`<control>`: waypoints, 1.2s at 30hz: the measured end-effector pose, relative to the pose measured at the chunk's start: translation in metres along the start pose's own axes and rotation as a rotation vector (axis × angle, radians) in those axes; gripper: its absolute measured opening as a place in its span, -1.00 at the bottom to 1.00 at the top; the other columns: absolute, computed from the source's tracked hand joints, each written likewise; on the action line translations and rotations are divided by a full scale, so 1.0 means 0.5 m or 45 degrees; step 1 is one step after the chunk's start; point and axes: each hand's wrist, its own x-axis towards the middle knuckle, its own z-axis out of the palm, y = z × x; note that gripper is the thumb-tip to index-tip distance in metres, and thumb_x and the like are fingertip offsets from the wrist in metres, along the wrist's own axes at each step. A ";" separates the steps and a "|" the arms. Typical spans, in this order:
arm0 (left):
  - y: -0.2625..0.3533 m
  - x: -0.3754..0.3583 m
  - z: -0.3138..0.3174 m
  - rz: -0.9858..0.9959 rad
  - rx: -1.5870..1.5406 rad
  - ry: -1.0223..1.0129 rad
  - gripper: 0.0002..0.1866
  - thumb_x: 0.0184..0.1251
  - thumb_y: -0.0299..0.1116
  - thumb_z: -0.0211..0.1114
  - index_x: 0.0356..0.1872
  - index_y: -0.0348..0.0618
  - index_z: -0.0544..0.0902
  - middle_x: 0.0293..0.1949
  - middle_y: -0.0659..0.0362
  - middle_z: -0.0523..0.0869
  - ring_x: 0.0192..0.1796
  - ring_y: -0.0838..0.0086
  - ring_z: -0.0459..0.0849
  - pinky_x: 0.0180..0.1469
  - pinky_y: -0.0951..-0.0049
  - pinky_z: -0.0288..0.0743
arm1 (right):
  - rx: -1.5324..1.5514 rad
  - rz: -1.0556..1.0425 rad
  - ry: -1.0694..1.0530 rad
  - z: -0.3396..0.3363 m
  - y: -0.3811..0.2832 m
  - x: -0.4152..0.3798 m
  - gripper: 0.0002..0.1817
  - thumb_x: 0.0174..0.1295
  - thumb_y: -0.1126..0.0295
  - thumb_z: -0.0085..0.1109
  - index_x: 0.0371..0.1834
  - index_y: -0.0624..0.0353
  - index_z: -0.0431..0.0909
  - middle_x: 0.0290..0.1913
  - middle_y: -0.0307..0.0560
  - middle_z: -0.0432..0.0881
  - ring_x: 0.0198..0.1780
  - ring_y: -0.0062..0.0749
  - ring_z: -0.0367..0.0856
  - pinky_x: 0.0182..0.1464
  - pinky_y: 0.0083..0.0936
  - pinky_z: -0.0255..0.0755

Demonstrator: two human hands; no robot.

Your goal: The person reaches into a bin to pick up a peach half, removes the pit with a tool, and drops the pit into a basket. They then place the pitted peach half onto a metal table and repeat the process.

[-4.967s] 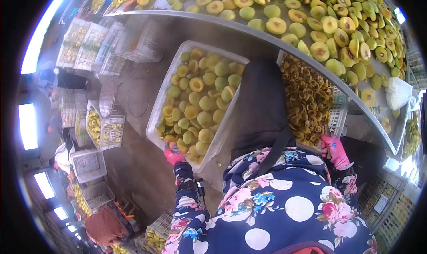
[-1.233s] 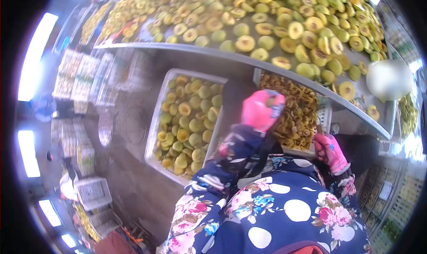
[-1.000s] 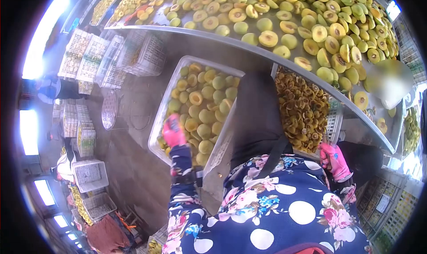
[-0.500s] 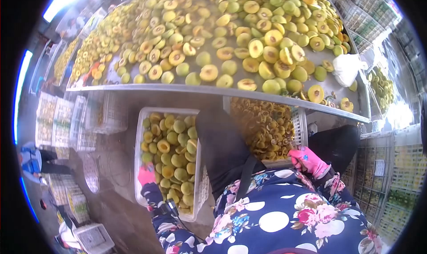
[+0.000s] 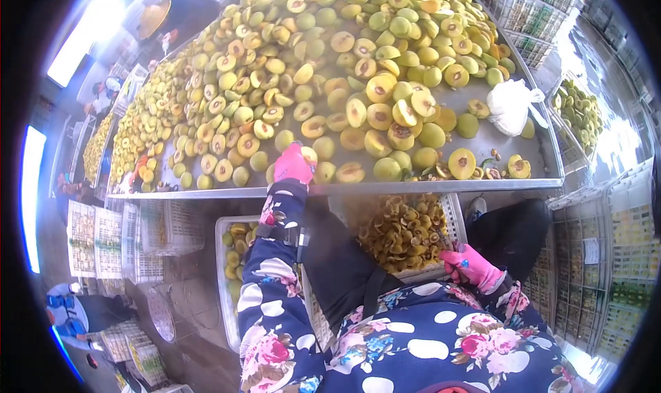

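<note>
My left hand [image 5: 293, 166], in a pink glove, is at the near edge of the metal table, fingers curled against a yellow-green peach half [image 5: 310, 155]; the glove partly hides it. Cut peaches [image 5: 380, 87] are heaped over the table, several with the pit showing. My right hand [image 5: 475, 268], also gloved in pink, is closed around a small, thin metal tool [image 5: 446, 243] whose kind I cannot make out. It is above the near edge of a crate of brownish fruit scraps [image 5: 406, 229], between my knees.
Beside my left leg stands a white crate [image 5: 227, 293] of peaches, partly covered by my sleeve. A white tied bag [image 5: 511, 108] lies at the table's right end. Crates are stacked at the right [image 5: 585, 255] and left [image 5: 103, 238]. A person [image 5: 76, 312] is at far left.
My left hand has gone from the peach crate up to the table edge, onto a peach half. The right hand remains by the scrap crate. The view has shifted, showing more beyond the table.
</note>
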 end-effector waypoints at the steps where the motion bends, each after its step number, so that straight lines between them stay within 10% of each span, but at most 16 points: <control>1: 0.001 -0.002 0.012 0.017 -0.239 0.019 -0.51 -0.11 -0.40 0.36 -0.06 -0.20 0.46 -0.22 0.00 0.61 -0.15 0.21 0.60 -0.08 0.32 0.47 | -0.038 0.007 0.001 0.000 -0.002 0.002 -0.76 0.16 0.25 0.09 -0.38 0.19 0.33 -0.62 -0.23 0.38 -0.70 -0.58 0.35 -0.70 -0.66 0.23; 11: 0.060 -0.139 -0.005 0.302 -0.909 0.309 -0.46 -0.15 -0.57 0.44 -0.03 -0.26 0.46 -0.16 0.14 0.54 -0.15 0.48 0.58 -0.05 0.53 0.49 | -0.155 -0.211 -0.185 0.036 -0.051 -0.023 -0.68 0.18 0.19 0.10 -0.16 0.16 0.34 -0.58 -0.24 0.41 -0.71 -0.66 0.33 -0.69 -0.71 0.23; 18: 0.134 -0.236 -0.033 -0.343 -2.179 -0.357 -0.63 0.06 -0.52 0.31 -0.09 -0.19 0.41 -0.19 0.07 0.62 -0.25 0.35 0.64 -0.50 0.50 0.54 | -0.113 -0.385 -0.300 0.088 -0.124 -0.070 -0.74 0.25 0.29 0.04 -0.07 0.15 0.34 -0.60 -0.30 0.44 -0.72 -0.73 0.35 -0.67 -0.78 0.24; 26: 0.213 -0.307 -0.074 -0.745 -2.967 -0.731 -0.54 0.29 -0.19 0.04 0.10 -0.31 0.40 -0.02 -0.01 0.56 -0.01 0.21 0.56 -0.05 0.19 0.49 | -0.101 -0.474 -0.391 0.127 -0.154 -0.091 -0.62 0.20 0.12 0.13 -0.08 0.11 0.33 -0.57 -0.30 0.46 -0.71 -0.71 0.36 -0.67 -0.77 0.24; 36: 0.239 -0.339 -0.029 -0.294 -2.782 -0.835 -0.54 0.33 -0.30 -0.05 0.20 -0.32 0.26 0.18 -0.07 0.37 0.21 0.13 0.36 0.24 0.09 0.21 | 0.126 -0.604 -0.285 0.119 -0.150 -0.072 -0.61 0.20 0.19 0.15 -0.02 0.16 0.33 -0.52 -0.26 0.48 -0.73 -0.68 0.36 -0.71 -0.75 0.22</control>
